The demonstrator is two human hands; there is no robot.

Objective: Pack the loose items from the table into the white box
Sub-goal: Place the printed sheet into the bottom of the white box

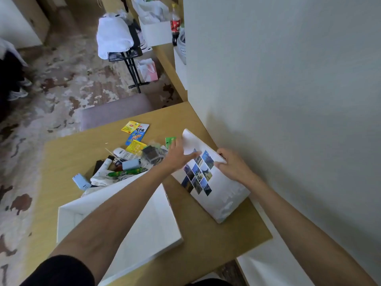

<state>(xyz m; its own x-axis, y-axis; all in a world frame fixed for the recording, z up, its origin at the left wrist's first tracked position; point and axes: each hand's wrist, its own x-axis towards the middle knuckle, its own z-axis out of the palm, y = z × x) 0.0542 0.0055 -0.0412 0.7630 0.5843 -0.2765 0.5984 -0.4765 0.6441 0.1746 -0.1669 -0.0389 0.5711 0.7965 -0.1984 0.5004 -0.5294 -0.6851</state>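
Note:
An open white box (160, 219) stands on the wooden table (206, 240) at the near left, and my left forearm crosses above it. Beyond it lies a pile of loose items: yellow sachets (129, 126), a blue snack packet (138, 134), a green packet (170, 141), a white tube (123, 154), a light blue case (131, 164), a green wrapped stick (125, 172) and a small pale blue box (81, 181). A white paper bag printed with photo tiles (222, 195) lies at the right. My left hand (177, 156) holds its top left edge. My right hand (233, 167) grips its right edge.
A plain wall (288, 89) runs close along the table's right side. A mauve stool (115, 113) stands behind the table's far edge. Farther back on the patterned carpet is a black stand with a white bundle (114, 38), and a cola bottle (175, 23) stands on a shelf.

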